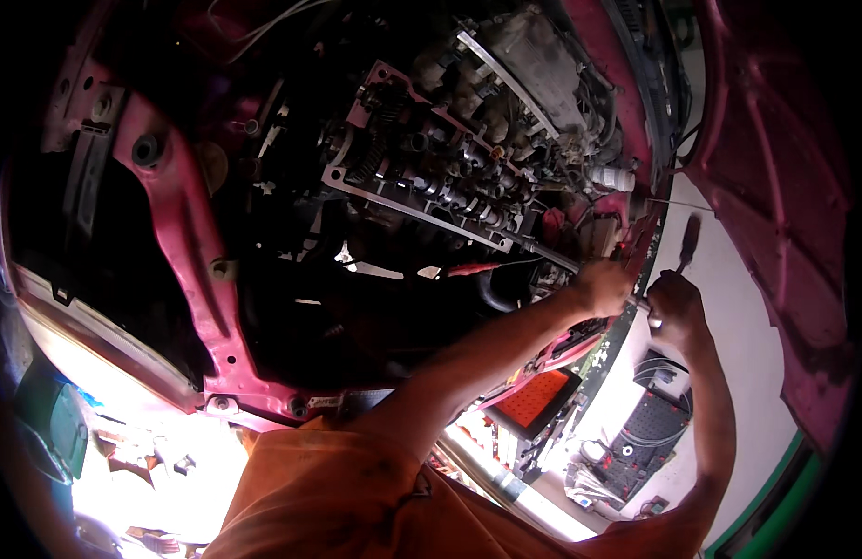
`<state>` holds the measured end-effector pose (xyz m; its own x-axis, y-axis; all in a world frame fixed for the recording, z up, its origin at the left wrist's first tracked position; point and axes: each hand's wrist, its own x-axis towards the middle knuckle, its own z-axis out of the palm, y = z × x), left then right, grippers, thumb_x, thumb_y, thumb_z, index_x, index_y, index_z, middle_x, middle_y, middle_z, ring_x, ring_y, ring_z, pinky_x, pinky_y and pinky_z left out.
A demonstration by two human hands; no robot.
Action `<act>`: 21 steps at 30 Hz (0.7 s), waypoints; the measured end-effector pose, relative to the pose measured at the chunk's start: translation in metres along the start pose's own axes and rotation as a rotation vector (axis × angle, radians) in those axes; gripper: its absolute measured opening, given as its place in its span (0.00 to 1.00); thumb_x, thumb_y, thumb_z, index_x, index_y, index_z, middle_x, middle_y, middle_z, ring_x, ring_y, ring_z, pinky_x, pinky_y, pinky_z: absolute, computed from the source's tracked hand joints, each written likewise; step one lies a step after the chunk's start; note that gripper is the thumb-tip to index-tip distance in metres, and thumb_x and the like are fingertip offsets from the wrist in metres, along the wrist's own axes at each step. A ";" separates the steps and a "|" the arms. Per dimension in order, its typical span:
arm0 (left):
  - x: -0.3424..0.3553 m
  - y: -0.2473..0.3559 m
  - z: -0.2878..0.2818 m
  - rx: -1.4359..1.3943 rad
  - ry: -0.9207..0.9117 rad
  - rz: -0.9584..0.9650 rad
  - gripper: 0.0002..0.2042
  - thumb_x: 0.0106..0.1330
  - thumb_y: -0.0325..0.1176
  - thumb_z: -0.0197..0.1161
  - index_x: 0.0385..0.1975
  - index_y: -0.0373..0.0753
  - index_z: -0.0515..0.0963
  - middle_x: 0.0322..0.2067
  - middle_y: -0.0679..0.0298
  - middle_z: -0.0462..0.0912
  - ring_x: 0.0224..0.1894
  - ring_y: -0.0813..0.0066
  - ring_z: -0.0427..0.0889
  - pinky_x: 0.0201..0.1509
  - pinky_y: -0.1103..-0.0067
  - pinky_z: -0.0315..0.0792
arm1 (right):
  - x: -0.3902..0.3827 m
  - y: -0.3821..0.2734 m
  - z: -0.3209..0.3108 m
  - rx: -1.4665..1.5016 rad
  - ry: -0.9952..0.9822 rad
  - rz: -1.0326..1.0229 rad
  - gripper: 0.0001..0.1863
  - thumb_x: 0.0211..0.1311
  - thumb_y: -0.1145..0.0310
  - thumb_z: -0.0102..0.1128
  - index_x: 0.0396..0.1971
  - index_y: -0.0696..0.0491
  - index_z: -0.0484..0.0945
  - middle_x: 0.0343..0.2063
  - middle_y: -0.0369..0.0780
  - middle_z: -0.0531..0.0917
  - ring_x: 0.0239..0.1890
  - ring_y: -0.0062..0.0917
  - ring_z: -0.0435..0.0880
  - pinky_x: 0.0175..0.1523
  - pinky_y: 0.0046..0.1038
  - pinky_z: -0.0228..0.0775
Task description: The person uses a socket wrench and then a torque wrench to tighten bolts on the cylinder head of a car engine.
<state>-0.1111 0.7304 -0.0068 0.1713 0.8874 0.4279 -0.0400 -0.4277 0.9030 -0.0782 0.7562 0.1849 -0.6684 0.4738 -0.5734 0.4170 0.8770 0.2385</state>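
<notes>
My left hand point(602, 285) is wrapped round a long metal bar point(556, 257), which runs from the right end of the exposed engine top point(449, 186), among its camshafts, down toward my right hand. My right hand point(675, 309) is closed on a tool with a long dark handle point(692, 240) at the outer end of the bar, its handle standing up past my fist. Below the engine top lies a thin red-handled item point(470, 267); I cannot make out what it is.
The pink body frame point(193, 270) borders the engine bay on the left, and a raised pink panel point(766, 224) is at the right. An orange-and-black tray point(529, 401) and a black toolboard with cables point(650, 438) lie lower right. A green container point(54, 429) sits lower left.
</notes>
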 end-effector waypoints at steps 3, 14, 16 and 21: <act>-0.003 -0.003 0.005 0.040 -0.029 -0.047 0.06 0.41 0.33 0.64 0.20 0.41 0.81 0.24 0.55 0.83 0.31 0.57 0.84 0.37 0.65 0.78 | -0.007 -0.011 0.008 0.273 -0.037 0.316 0.11 0.35 0.77 0.63 0.23 0.53 0.72 0.16 0.42 0.73 0.17 0.35 0.76 0.22 0.33 0.69; -0.004 -0.017 -0.005 -0.028 -0.002 -0.124 0.09 0.42 0.36 0.65 0.22 0.40 0.81 0.25 0.53 0.83 0.31 0.55 0.84 0.39 0.66 0.78 | 0.002 -0.007 0.005 0.570 -0.098 0.542 0.12 0.37 0.78 0.60 0.26 0.56 0.71 0.19 0.42 0.74 0.20 0.32 0.76 0.26 0.30 0.68; 0.000 -0.022 -0.007 -0.010 -0.010 -0.116 0.09 0.42 0.36 0.65 0.22 0.40 0.81 0.24 0.53 0.83 0.30 0.55 0.84 0.40 0.65 0.78 | -0.002 -0.008 0.009 1.097 -0.156 0.931 0.13 0.37 0.79 0.59 0.28 0.58 0.72 0.20 0.43 0.76 0.18 0.31 0.76 0.24 0.28 0.68; -0.012 -0.014 -0.009 -0.071 -0.065 -0.116 0.08 0.42 0.35 0.64 0.22 0.40 0.80 0.24 0.53 0.82 0.30 0.54 0.84 0.39 0.65 0.78 | -0.001 -0.007 0.004 0.132 0.025 0.012 0.12 0.36 0.77 0.62 0.23 0.55 0.68 0.18 0.45 0.73 0.20 0.40 0.75 0.25 0.33 0.68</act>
<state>-0.1210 0.7277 -0.0245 0.2424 0.9160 0.3196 -0.0858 -0.3079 0.9476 -0.0782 0.7490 0.1805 -0.6774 0.4875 -0.5509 0.5016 0.8539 0.1388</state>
